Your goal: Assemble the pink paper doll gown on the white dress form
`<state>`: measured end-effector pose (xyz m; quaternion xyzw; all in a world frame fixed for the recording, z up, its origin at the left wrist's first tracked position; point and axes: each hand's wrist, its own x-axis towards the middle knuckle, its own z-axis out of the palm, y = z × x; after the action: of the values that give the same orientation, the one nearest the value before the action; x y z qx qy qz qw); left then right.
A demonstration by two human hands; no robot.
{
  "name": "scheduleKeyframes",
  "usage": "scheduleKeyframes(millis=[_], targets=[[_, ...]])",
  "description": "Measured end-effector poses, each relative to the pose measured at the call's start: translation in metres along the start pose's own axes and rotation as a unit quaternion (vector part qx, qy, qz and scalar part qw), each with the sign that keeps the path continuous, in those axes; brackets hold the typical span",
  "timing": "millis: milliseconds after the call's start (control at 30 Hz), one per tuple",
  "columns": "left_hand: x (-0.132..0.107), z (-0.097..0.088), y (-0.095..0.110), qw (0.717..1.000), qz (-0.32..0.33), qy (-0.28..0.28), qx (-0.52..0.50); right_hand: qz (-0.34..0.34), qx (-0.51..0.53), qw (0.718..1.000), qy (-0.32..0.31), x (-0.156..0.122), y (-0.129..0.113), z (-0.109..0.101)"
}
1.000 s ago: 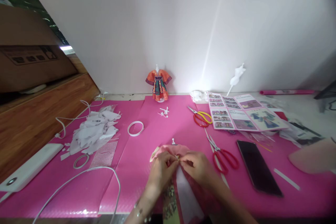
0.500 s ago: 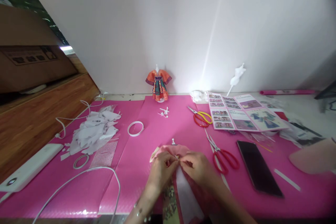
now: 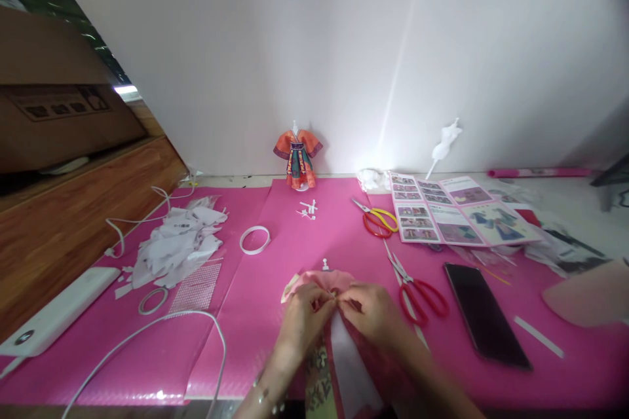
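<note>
A small doll dress [image 3: 354, 366], with pink cloth at the top and a pale panel between dark red and patterned strips below, lies at the table's front edge. The white neck of a mannequin [image 3: 325, 264] pokes out above its collar. My left hand [image 3: 305, 317] is closed, thumb and forefinger pinching the dress at its waist. Close against it, the fingertips of my right hand [image 3: 371, 313] pinch the same spot. Something small and brownish sits between the fingertips, too tiny to name. My palms hide the sides of the dress.
Red-handled scissors [image 3: 417, 298] and a black phone [image 3: 484, 314] lie to the right; yellow-and-red scissors [image 3: 377, 217] and an instruction leaflet [image 3: 457, 209] lie behind. A dressed mannequin [image 3: 297, 156] stands at the back. Tape rolls [image 3: 255, 240], paper scraps [image 3: 179, 242] and a cable [image 3: 147, 330] are left.
Both hands stay at the dress's waist; the fingertips have shifted only slightly. The whole view has moved by a few pixels.
</note>
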<state>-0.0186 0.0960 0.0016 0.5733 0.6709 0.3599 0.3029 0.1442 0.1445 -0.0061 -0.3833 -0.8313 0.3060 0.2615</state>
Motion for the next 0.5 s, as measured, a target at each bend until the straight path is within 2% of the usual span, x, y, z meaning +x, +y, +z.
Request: scheduleKeyframes(millis=[500], targets=[[-0.0024,-0.0025,0.0053,0.999,0.016,0.014,0.026,0.011,0.020,1.000,-0.020,0.0021,0.0010,-0.0016]])
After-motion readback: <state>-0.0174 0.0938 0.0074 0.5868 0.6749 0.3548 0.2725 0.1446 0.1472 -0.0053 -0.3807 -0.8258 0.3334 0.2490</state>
